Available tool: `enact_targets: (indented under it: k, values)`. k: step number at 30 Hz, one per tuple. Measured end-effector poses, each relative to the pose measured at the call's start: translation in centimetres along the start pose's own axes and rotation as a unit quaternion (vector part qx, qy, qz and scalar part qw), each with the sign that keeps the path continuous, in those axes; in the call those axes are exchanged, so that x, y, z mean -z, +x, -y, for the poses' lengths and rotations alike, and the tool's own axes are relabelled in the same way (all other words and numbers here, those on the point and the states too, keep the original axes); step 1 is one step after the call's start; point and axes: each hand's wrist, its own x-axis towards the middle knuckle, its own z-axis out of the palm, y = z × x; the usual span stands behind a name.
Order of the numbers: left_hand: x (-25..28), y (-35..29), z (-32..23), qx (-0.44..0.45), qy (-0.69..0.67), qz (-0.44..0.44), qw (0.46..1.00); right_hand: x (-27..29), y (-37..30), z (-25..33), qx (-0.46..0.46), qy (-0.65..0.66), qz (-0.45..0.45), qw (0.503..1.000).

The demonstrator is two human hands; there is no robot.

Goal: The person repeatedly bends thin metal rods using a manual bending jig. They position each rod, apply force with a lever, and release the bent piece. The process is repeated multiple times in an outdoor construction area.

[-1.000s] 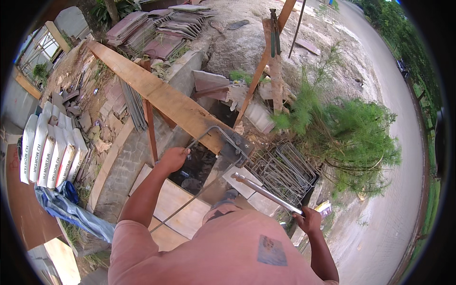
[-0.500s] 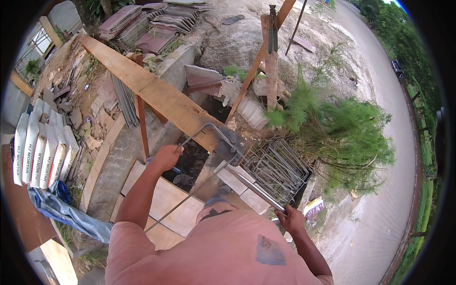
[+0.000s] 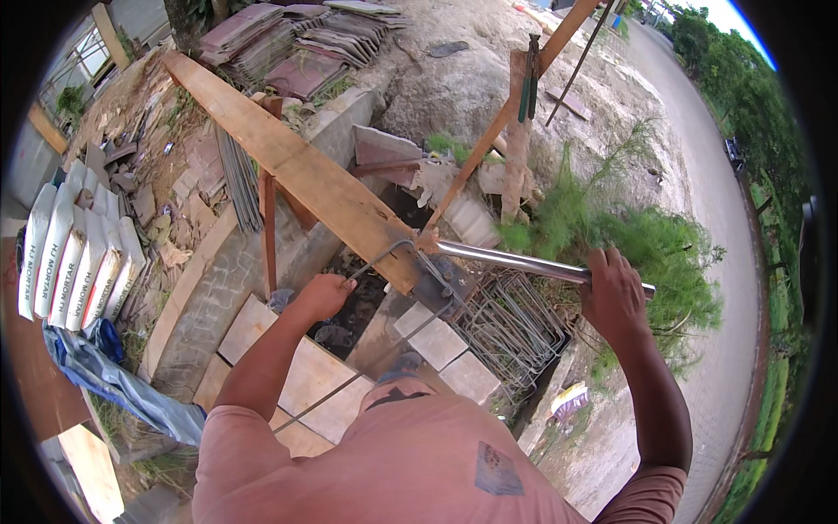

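Observation:
My right hand is closed around the outer part of a shiny metal pipe. The pipe lies almost level, its inner end at a dark metal plate on the near end of a wooden plank. A thin bent steel bar runs from beside my body to this plate, turns there, and comes back toward my left hand. My left fingers grip its short end. Whether the pipe's inner end fits over the bar or a pin is too small to tell. Right of the plate lies a pile of bent steel stirrups.
White bags stand at the left above a blue tarp. Stacked roof tiles lie at the far left. Pliers with green handles hang on a wooden post. Green branches spread at the right, beside a paved road.
My right hand has pushed away and outward, swinging the pipe from a downward slant to nearly level. My left hand keeps hold of the bar's end, and the view has shifted slightly.

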Motion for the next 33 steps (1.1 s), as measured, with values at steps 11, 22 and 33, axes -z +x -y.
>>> enact_targets:
  k: [11,22,33]
  values:
    - [-0.5,-0.1,0.1,-0.034,-0.013,-0.017,0.999,4.3,13.5,6.6,0.088,-0.057,0.145,0.984]
    - [1.0,-0.6,-1.5,-0.002,-0.009,0.025,1.0,3.7,14.0,5.8,0.101,-0.097,0.182,0.973]
    - [1.3,-0.8,-1.6,-0.017,-0.013,0.021,1.0,3.5,13.6,5.9,0.124,-0.153,0.292,0.936]
